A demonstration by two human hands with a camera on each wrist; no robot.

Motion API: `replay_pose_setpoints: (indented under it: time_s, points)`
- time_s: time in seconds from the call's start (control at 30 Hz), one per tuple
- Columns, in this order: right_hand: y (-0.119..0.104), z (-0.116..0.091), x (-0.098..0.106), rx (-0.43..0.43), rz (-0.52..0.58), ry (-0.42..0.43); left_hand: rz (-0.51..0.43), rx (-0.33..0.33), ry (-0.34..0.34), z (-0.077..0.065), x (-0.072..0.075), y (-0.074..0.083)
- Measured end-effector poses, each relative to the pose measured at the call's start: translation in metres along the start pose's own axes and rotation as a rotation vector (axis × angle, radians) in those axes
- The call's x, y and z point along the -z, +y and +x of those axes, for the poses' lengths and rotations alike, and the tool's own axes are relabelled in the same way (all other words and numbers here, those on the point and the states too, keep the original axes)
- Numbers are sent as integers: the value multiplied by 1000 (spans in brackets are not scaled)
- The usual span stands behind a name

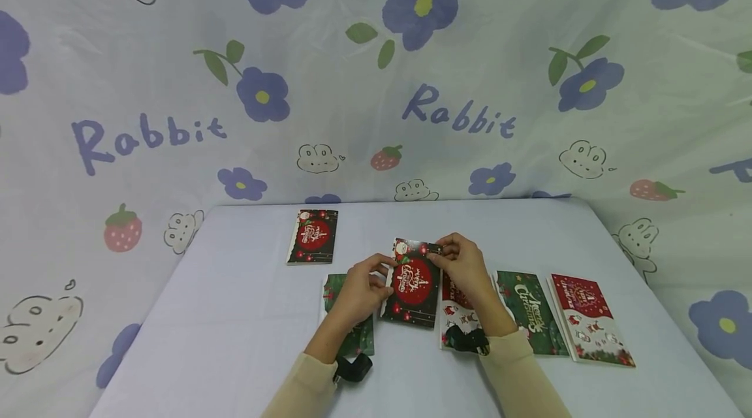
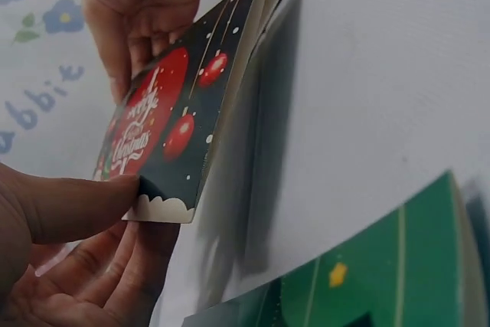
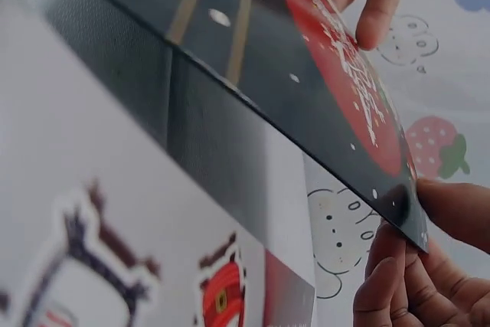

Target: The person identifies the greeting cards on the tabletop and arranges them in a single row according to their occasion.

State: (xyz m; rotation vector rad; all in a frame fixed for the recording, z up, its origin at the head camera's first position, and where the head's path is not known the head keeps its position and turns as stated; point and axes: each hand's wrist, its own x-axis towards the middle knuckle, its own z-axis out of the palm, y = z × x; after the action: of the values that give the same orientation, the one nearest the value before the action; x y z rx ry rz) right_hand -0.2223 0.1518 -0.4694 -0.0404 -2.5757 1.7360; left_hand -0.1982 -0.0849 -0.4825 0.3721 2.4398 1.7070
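Note:
A black Christmas card with a red circle is raised over the middle of the table, tilted toward me. My left hand pinches its left edge between thumb and fingers. At its upper right corner my right hand pinches it the same way. In the left wrist view the card stands off the white surface, the left thumb on its front. The right wrist view shows the card from the side, with the right thumb and fingers at one corner.
A matching black card lies at the back left. Under my left arm is a green card, partly hidden. A red and white card lies beneath my right wrist. Farther right are a green card and another red and white card.

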Motion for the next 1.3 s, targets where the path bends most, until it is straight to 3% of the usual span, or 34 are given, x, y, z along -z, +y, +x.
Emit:
replay_pose_setpoints:
  time_s: [0.17, 0.4, 0.7, 0.97, 1.3]
  points:
    - [0, 0, -2, 3, 34, -29, -66, 22, 33, -1, 5, 0]
    - [3, -2, -7, -3, 68, -139, -64, 43, 103, -1, 14, 2]
    - [2, -5, -16, 38, 189, -263, -81, 52, 169, 1, 27, 3]
    - [-2, -5, -19, 100, 241, -253, -119, 35, 191, 2, 32, 3]
    - [-6, -8, -26, 104, 238, -197, -145, 60, 235, 2, 32, 4]
